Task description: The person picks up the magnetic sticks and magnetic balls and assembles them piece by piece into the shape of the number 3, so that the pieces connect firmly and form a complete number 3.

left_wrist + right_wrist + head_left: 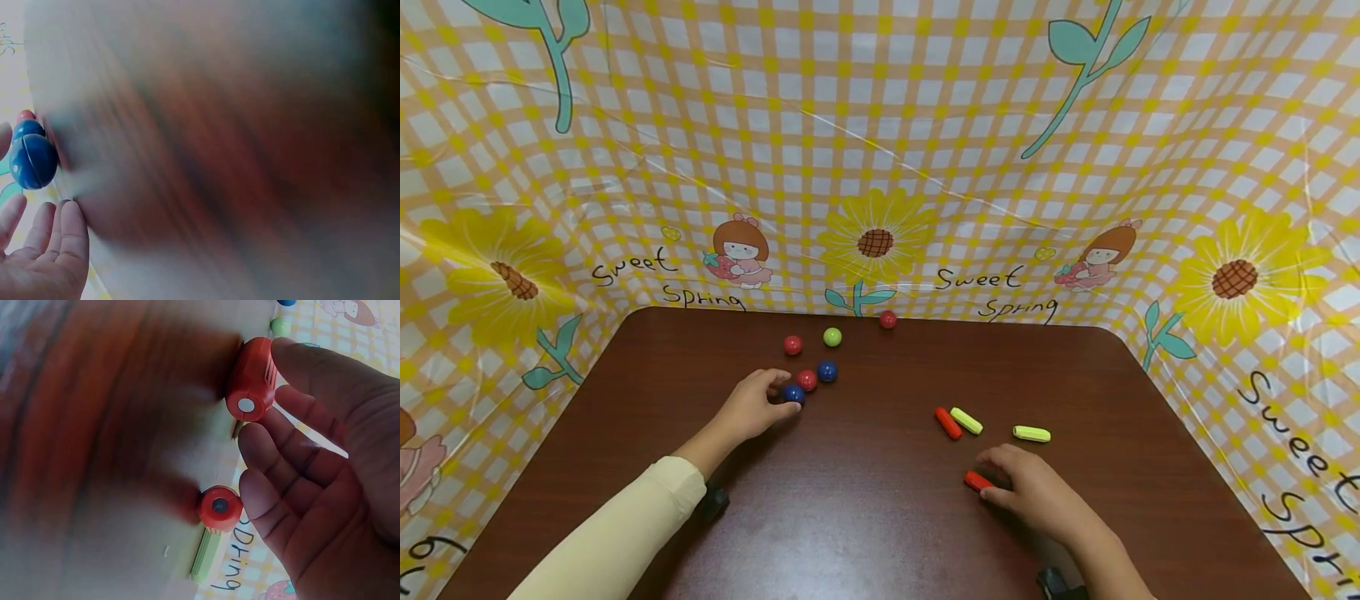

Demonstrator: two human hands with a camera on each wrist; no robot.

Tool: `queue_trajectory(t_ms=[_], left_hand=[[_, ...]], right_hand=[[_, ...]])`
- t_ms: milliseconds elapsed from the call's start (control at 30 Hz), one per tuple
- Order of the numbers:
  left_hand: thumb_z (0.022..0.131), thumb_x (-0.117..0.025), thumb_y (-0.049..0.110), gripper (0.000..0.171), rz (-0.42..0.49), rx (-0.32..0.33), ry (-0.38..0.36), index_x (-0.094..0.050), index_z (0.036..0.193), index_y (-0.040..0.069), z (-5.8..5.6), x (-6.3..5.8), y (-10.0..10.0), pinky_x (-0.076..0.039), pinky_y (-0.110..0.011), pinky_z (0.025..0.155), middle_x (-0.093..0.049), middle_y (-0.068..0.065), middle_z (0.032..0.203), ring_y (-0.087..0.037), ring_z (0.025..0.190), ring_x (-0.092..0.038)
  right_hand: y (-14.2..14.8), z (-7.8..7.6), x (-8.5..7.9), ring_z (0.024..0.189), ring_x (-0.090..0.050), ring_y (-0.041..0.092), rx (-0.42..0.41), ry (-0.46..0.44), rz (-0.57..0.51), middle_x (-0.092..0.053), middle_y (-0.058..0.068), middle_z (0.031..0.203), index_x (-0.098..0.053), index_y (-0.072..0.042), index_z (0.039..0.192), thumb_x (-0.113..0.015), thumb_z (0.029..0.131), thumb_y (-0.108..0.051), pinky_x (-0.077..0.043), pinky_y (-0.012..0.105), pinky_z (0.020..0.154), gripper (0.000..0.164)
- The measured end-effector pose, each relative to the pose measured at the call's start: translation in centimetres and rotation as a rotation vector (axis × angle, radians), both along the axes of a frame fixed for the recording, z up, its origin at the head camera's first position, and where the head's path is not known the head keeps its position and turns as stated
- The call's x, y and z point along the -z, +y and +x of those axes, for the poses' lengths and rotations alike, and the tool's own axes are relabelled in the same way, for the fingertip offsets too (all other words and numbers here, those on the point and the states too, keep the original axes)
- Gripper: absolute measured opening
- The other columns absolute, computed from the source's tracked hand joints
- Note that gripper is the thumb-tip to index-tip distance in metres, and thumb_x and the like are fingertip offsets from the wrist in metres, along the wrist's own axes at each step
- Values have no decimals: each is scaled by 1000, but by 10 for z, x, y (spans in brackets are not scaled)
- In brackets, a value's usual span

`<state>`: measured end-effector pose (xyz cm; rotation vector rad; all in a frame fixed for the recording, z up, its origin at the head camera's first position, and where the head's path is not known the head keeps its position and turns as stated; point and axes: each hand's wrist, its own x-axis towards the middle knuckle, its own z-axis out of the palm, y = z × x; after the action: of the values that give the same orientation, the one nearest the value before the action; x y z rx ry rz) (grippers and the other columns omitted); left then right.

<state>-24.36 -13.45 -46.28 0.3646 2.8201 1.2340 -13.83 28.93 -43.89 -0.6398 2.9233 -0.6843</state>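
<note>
My left hand [754, 406] reaches in from the left, thumb and fingers spread around the near blue ball [794, 395]. In the left wrist view a gap shows between this blue ball [34, 162] and the fingers [74, 234]. A red ball [807, 381] and another blue ball [827, 371] sit just beyond. On the right, my right hand [1033, 487] is at a short red stick [977, 481] lying on the table. The right wrist view has the thumb tip right at the side of this red stick [251, 378], with the other fingers loosely bent beside it.
Beyond the right hand lie another red stick [948, 423], a yellow-green stick [966, 421] and a second yellow-green stick [1032, 434]. Farther back are a red ball [793, 345], a green ball [832, 337] and another red ball [888, 320] by the checked cloth [880, 150] around the dark table [865, 508].
</note>
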Motion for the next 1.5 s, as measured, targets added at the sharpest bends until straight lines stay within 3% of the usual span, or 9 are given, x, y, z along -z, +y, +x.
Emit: queue_trajectory(t_ms=[267, 567, 1033, 1233, 1500], left_hand=[[86, -79, 20, 45, 35, -37, -52, -62, 122, 1, -4, 1, 6, -49, -44, 89, -63, -14, 120, -30, 106, -60], [86, -78, 19, 28, 39, -53, -67, -65, 109, 7, -6, 2, 8, -48, -36, 76, -66, -7, 99, -22, 92, -60], [87, -78, 16, 26, 73, -42, -93, -65, 107, 8, -5, 2, 5, -45, -31, 69, -63, -5, 94, -19, 87, -57], [88, -77, 20, 27, 124, -74, -104, -66, 110, 11, 2, -2, 2, -45, -32, 69, -63, -6, 99, -21, 90, -56], [86, -77, 19, 27, 183, -57, -78, -67, 111, 12, 15, -4, 6, -47, -32, 66, -64, -4, 97, -20, 90, -57]], right_hand=[[-1, -2, 1, 82, -52, 6, -36, 19, -18, -60, -8, 101, -66, -14, 108, -78, 86, -15, -47, 29, 70, 26], [-1, -3, 4, 75, -50, 3, -78, 39, -38, -56, -11, 88, -66, -14, 97, -78, 83, -6, -45, 26, 64, 20], [-3, -3, 4, 71, -46, 1, -112, 60, -4, -50, -14, 81, -63, -18, 90, -76, 83, -4, -43, 26, 63, 20], [-7, -5, 1, 72, -46, 2, -114, 58, -7, -50, -14, 83, -64, -19, 95, -75, 85, -5, -42, 26, 63, 20], [-15, -9, -1, 76, -48, 3, -125, 80, -8, -54, -13, 88, -63, -20, 93, -76, 84, -6, -43, 28, 67, 21]])
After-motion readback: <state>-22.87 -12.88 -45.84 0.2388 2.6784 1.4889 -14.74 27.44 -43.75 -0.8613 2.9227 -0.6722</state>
